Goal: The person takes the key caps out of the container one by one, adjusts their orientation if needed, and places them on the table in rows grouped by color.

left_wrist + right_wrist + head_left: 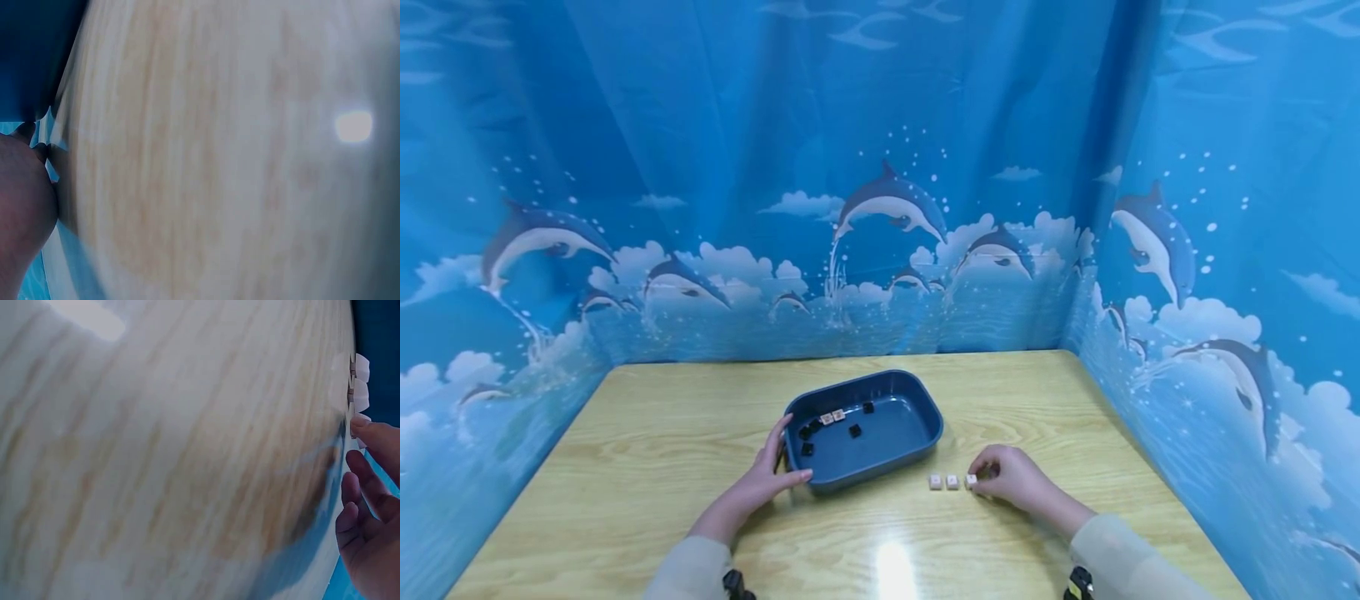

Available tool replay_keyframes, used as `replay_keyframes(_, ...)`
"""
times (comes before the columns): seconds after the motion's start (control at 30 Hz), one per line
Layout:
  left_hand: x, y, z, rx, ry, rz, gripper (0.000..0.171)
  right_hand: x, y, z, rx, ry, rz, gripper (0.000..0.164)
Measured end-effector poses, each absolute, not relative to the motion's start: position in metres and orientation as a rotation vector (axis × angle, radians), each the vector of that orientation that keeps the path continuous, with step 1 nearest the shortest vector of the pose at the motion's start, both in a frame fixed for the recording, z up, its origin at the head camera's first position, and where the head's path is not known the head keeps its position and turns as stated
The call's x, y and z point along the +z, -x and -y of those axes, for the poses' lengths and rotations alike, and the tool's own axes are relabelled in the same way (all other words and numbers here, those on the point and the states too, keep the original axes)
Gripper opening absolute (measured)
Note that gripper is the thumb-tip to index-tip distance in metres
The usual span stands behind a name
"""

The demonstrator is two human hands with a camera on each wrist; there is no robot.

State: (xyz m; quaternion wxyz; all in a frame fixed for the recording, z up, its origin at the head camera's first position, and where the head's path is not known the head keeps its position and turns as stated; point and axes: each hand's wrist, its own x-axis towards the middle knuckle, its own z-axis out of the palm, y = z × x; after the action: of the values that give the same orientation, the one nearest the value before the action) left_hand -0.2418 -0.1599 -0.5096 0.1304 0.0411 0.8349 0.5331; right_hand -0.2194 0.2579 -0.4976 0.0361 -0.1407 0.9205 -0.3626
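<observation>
My left hand (765,479) holds the near left corner of a dark blue tray (880,471), thumb at its front rim and fingers at its left side. To the tray's right, my right hand (1012,477) pinches a small white keycap-like block (972,482) between thumb and fingertips, low at the table. It stands at the right end of a short row with a middle white block (952,482) and a left white block (935,482). In the right wrist view, the thumb (375,434) partly hides the pinched block.
Inside the tray, several small black blocks (854,431) lie scattered, mostly toward the left. Two white blocks with marked tops (832,417) sit among them. The wood-grain table (685,433) meets a blue dolphin-print curtain (760,250) at the back and sides.
</observation>
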Motion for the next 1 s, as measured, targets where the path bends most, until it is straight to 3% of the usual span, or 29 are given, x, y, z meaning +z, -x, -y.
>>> replay_keyframes(1.0, -0.5106, 0.2434, 0.1603, 1.529, -0.096, -2.416, 0.106, -0.5015, 0.2232, -0.2571, -1.105, 0.395, -2.806, 0.021)
